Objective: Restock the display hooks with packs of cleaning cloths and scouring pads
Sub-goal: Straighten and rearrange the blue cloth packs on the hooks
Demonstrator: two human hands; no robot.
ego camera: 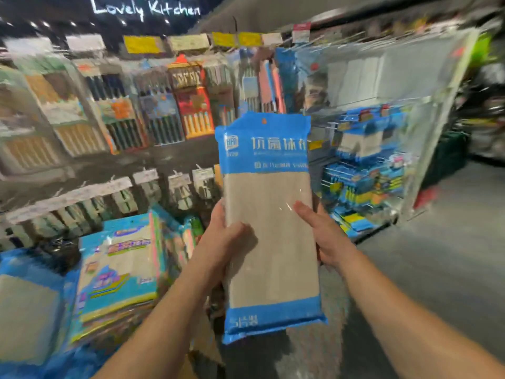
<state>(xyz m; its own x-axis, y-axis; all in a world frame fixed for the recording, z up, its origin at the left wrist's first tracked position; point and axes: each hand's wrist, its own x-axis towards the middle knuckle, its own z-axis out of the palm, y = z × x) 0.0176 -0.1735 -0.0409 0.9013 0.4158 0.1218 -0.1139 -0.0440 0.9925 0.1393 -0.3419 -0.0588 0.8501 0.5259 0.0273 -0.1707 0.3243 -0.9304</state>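
Two hands: both hold one pack of cleaning cloths (269, 225) upright in front of the display.
Left hand (221, 242): it grips the pack's left edge at mid-height, thumb lying across the clear front, the other fingers hidden behind the pack.
Right hand (326, 236): it grips the right edge, thumb stretched along the front toward the pack's middle, the other fingers wrapped out of sight behind.
Pack: blue header with white print and a small hang hole above the fingers, beige cloth showing through the clear window between the two thumbs, blue band below them.
Past the fingers, left: blurred rows of hanging packs (164, 113) on a dark display wall.
Past the fingers, right: wire hooks (352, 160) carrying blue packs, seen through a clear panel (437, 119).
Below the left fingers: a stack of blue sponge-cloth packs (120, 269), lying flat.
Below the right arm: grey floor (437, 255).
Top: a sign reading "Lovely Kitchen" (144, 8).
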